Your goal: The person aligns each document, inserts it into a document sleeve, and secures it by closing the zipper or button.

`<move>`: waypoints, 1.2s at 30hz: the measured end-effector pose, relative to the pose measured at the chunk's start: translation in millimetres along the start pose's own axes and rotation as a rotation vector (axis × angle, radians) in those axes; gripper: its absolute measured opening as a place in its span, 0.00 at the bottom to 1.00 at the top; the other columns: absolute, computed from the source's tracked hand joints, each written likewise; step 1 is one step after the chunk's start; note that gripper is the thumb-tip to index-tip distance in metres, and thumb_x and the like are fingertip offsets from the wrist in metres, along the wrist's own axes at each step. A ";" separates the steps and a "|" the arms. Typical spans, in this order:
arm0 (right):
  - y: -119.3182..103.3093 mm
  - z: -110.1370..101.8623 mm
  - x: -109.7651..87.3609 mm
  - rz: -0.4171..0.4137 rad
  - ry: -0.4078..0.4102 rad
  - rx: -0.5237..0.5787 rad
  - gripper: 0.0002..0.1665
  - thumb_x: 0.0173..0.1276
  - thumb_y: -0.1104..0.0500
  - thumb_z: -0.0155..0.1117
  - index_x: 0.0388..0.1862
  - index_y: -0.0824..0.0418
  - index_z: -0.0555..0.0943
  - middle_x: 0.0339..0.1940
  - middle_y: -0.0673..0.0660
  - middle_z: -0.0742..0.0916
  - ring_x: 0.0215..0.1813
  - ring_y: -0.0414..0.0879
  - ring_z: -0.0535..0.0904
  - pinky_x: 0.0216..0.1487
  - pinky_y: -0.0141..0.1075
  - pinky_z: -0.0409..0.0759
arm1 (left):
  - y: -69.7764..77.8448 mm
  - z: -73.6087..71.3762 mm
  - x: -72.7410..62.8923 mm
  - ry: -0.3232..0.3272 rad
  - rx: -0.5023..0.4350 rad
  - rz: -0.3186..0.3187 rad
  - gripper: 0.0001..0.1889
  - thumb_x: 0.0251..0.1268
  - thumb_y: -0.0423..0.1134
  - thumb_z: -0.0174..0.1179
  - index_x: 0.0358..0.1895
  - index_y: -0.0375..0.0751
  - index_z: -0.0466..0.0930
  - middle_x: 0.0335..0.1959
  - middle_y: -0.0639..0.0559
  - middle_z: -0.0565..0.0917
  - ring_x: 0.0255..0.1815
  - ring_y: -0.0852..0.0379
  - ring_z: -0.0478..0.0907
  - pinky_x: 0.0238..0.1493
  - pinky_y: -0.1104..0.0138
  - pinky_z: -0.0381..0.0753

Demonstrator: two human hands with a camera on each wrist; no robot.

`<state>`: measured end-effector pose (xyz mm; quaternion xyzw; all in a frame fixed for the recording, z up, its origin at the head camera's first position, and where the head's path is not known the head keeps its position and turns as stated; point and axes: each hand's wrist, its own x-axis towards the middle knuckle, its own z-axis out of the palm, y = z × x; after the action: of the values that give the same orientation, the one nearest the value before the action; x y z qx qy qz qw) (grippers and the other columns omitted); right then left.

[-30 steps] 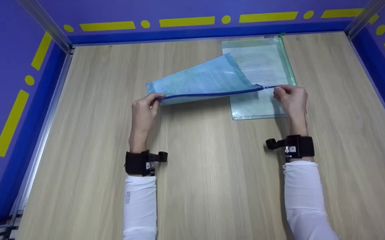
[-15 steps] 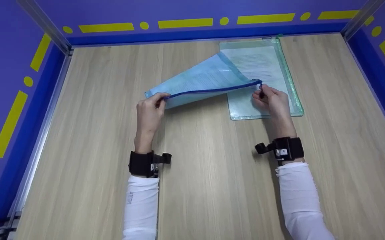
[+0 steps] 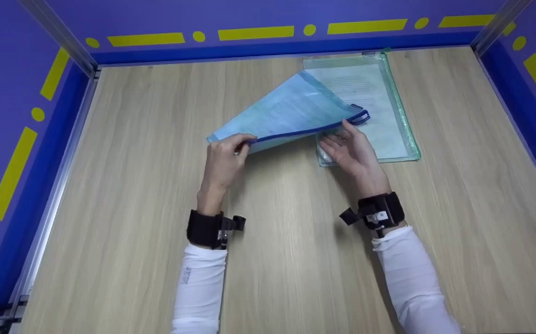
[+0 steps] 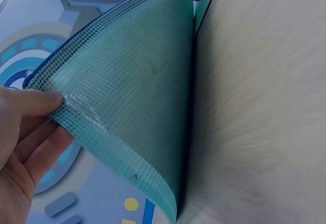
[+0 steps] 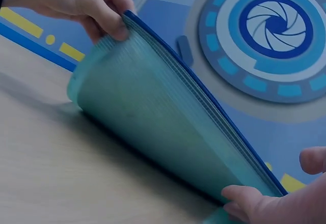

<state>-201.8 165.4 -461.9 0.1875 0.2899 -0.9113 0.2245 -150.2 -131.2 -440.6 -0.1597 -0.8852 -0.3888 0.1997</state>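
A blue mesh zip pouch (image 3: pixel 291 109) with a printed sheet inside is raised along its dark blue zipper edge (image 3: pixel 305 131). My left hand (image 3: pixel 223 160) pinches that edge near its left corner; in the left wrist view the thumb lies over the mesh and the fingers are behind it. My right hand (image 3: pixel 356 153) is at the pouch's right end, fingers spread and a fingertip right at the zipper edge. The right wrist view has its fingertips (image 5: pixel 237 192) against the lower mesh, the thumb apart. The zipper's end loop (image 3: pixel 361 117) sticks out beyond this hand.
A green-edged clear pouch (image 3: pixel 390 134) with a printed page lies flat at the back right, partly under the blue one. The wooden table (image 3: pixel 286 241) is bounded by blue-purple panels (image 3: pixel 249 14) with yellow marks. Both wrists carry black camera straps (image 3: pixel 205 228).
My right hand has moved left from the zipper's end, released its pinch and spread its fingers by the edge. My left hand, still pinching the corner, has shifted slightly right and nearer.
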 end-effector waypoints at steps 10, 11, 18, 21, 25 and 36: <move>24.7 16.4 9.7 -0.032 0.033 -0.024 0.46 0.80 0.55 0.47 0.82 0.48 0.30 0.85 0.55 0.41 0.85 0.48 0.37 0.83 0.42 0.48 | 6.9 11.0 -2.2 -0.149 -0.030 0.099 0.09 0.66 0.27 0.60 0.42 0.38 0.89 0.39 0.46 0.91 0.40 0.52 0.89 0.44 0.63 0.87; 27.5 18.0 11.6 -0.044 0.042 -0.037 0.44 0.80 0.56 0.47 0.82 0.50 0.33 0.85 0.55 0.44 0.85 0.47 0.40 0.83 0.42 0.50 | 8.2 13.5 -2.6 -0.170 -0.034 0.104 0.09 0.66 0.27 0.60 0.43 0.38 0.89 0.39 0.46 0.91 0.41 0.52 0.89 0.45 0.63 0.87; 47.0 24.6 25.5 -0.154 0.176 -0.110 0.31 0.76 0.72 0.42 0.76 0.66 0.54 0.78 0.59 0.66 0.77 0.46 0.63 0.78 0.40 0.64 | 19.7 33.3 -5.3 -0.350 -0.021 0.115 0.09 0.66 0.30 0.62 0.45 0.40 0.89 0.42 0.48 0.91 0.45 0.53 0.88 0.50 0.64 0.86; 50.3 21.5 28.7 -0.202 0.207 -0.164 0.30 0.75 0.74 0.36 0.75 0.68 0.54 0.76 0.61 0.66 0.75 0.47 0.65 0.76 0.39 0.66 | 23.5 39.2 -6.4 -0.400 -0.012 0.096 0.09 0.67 0.32 0.62 0.46 0.42 0.89 0.43 0.49 0.91 0.46 0.54 0.88 0.50 0.64 0.85; 47.1 14.4 29.3 -0.242 0.268 -0.298 0.30 0.75 0.73 0.37 0.75 0.69 0.53 0.74 0.60 0.65 0.74 0.46 0.63 0.77 0.35 0.62 | 26.0 45.3 -6.7 -0.466 -0.031 0.042 0.11 0.66 0.40 0.65 0.49 0.44 0.88 0.45 0.50 0.90 0.48 0.55 0.87 0.51 0.64 0.84; 20.7 2.6 22.6 -0.244 0.281 -0.400 0.26 0.76 0.68 0.46 0.71 0.64 0.60 0.48 0.51 0.77 0.54 0.42 0.74 0.64 0.32 0.70 | 1.9 34.6 -2.0 -0.358 -0.133 -0.198 0.21 0.70 0.52 0.59 0.56 0.42 0.84 0.52 0.49 0.88 0.56 0.52 0.84 0.61 0.58 0.81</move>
<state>-210.4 141.9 -479.8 0.2277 0.5128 -0.8213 0.1031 -155.5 -104.2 -461.8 -0.1514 -0.8902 -0.4295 -0.0110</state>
